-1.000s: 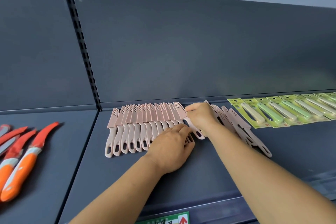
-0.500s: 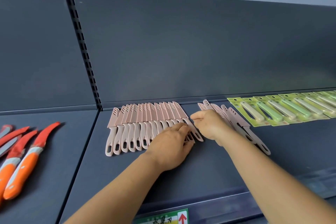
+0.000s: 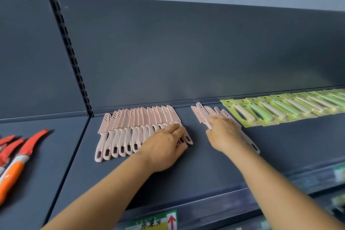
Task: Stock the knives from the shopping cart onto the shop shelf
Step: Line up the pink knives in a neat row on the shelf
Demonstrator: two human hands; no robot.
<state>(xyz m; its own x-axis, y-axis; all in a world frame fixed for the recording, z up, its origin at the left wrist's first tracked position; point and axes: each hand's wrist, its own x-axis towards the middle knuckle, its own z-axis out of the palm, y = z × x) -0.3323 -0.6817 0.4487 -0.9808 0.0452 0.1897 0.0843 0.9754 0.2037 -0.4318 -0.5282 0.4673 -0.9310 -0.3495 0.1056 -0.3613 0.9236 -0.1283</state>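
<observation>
Pink knives: judged light, stiff, sheathed, slippery; take by looped handle. Left hand flat, fingers together, pressing row. Right hand curled over loose knives; pinch unclear.

Shelf: row of pink knives under flat left hand; right hand rests on loose pink knives; green carded knives right; orange knives left.

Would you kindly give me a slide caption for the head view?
Left hand rests on a row of pink knives; right hand reaches a looser bunch.
</observation>
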